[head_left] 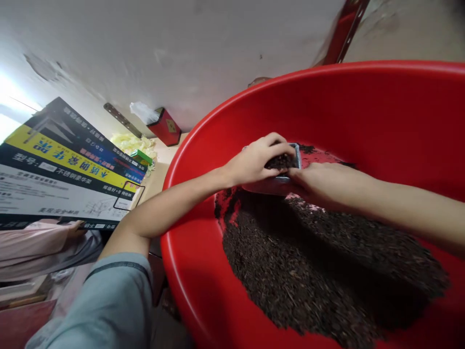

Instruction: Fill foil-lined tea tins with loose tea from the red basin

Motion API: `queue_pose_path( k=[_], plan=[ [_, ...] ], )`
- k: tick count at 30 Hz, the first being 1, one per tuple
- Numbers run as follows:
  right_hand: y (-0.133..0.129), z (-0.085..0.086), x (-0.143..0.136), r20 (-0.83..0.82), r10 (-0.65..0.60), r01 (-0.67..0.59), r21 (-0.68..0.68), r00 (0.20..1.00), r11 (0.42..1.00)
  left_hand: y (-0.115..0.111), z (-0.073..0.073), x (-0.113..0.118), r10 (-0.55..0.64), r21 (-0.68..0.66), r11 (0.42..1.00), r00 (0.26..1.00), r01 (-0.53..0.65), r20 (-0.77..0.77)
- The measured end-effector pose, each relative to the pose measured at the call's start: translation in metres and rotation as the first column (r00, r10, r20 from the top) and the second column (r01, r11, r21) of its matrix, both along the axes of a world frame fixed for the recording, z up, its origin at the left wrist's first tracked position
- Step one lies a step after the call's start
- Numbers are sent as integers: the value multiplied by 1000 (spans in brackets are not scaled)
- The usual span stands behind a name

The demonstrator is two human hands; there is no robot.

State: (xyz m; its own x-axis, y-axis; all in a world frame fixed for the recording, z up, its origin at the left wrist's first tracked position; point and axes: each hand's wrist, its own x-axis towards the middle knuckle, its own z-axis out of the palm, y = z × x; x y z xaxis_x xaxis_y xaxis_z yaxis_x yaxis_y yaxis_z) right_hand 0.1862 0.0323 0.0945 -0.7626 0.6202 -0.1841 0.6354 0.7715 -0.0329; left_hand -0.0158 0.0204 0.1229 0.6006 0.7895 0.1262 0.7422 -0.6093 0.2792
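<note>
Inside a big red basin, a small grey metal-looking tin is held up at the far left side, above a heap of dark brown loose tea leaves. More of the same dark leaves fill the tin to near its rim. My left hand reaches over the tin, its fingers curled round leaves at the top, thumb near the close rim. At the tin's right near corner, my right hand is closed on the edge, its fingertips partly hidden.
Left of the basin stands a large printed cardboard box, with a person's hand beneath it. A red box with clear plastic and a small green box sit by the pale wall. The basin's high rim surrounds both forearms.
</note>
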Motion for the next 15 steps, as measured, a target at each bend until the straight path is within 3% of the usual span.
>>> queue_pose_path(
  k=[2, 6, 9, 11, 13, 15],
  plan=[
    [1, 5, 5, 27, 41, -42, 61, 999, 997, 5, -3, -5, -57, 0, 998, 996, 57, -63],
    [2, 26, 17, 71, 42, -56, 206, 997, 977, 1, 18, -22, -40, 4, 999, 989, 41, -139],
    [2, 31, 18, -108, 75, -26, 398, 991, 917, -15, 28, -28, 22, -4, 1000, 972, -23, -234],
    [3, 22, 16, -254, 270, -115, 495, 929, 861, -27, 23, -25, 58, -7, 998, 943, -64, -329],
    [3, 6, 13, -284, 438, -252, 511, 853, 822, -35, 13, -21, 101, -3, 994, 897, -113, -431],
    [3, -10, 12, -256, 472, -325, 456, 843, 828, -38, 2, -17, 169, 30, 983, 845, -179, -508]
  ],
)
